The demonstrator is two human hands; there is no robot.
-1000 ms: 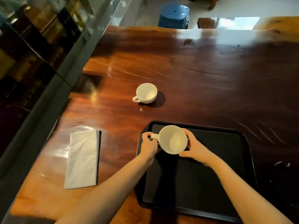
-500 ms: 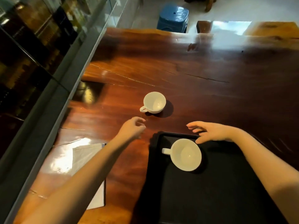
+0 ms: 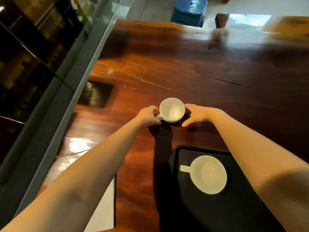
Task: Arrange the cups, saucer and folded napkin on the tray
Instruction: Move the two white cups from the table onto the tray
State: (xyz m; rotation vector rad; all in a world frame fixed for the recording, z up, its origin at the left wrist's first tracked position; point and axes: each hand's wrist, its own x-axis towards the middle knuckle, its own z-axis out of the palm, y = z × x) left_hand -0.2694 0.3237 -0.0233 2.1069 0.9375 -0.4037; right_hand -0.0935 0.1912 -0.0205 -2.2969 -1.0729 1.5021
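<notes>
Both arms reach forward over a glossy reddish-brown wooden desk (image 3: 192, 64) toward a white cup (image 3: 172, 110) that stands upright and empty on the bare wood, well beyond the tray. The left hand (image 3: 148, 115) is curled at the cup's handle, fingers and thumb closed around it where it juts out toward the lower left. The right hand (image 3: 194, 114) sits against the cup's opposite side with its fingers loosely bent and spread, the fingertips down near the desk; whether the palm actually presses the cup wall cannot be told. Nearer the person, a black tray (image 3: 209, 215) lies on the desk at lower right, and a second white cup (image 3: 208, 174) stands upright in its far left corner area, handle pointing left, also empty. A folded white napkin (image 3: 104, 213) lies flat on the desk left of the tray, mostly hidden under the left forearm. Beyond the desk's far edge stands a blue stool (image 3: 188, 11).
</notes>
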